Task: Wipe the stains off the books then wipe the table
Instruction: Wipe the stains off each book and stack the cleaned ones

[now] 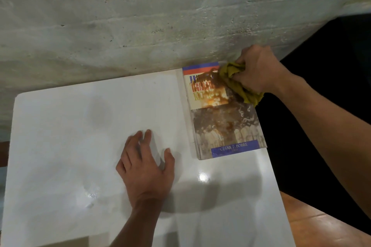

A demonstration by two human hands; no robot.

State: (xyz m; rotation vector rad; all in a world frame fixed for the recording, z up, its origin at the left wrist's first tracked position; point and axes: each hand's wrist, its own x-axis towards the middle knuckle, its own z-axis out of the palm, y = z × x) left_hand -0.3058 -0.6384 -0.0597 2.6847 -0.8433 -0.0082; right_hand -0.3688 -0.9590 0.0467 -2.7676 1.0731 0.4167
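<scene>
From the head view, my right hand (pixel 259 68) is clamped on a bunched yellow-green cloth (pixel 239 84) and presses it onto the far right part of the book (pixel 224 110), which lies flat on the white table (pixel 80 136) at its far right corner, close to the rough grey wall (pixel 140 16). My left hand (pixel 146 168) rests on the table well to the left of the book, fingers spread, holding nothing. That worries me: nothing steadies the book, and its right edge sits at the table's right edge, so a hard stroke outward could, I judge, slide it off toward the floor. A wet cloth rubbed too firmly could also smear the stain wider or scuff the printed cover. The cover looks badly marked: a brown-orange stain (pixel 218 96) runs from the title block, where the letters are partly hidden, down into the grey picture below it. The blue band near the book's near edge with the author's name looks cleaner. Only one book shows here. The table left of the book looks glossy, with faint dull patches; it is not yet wiped, I judge.
</scene>
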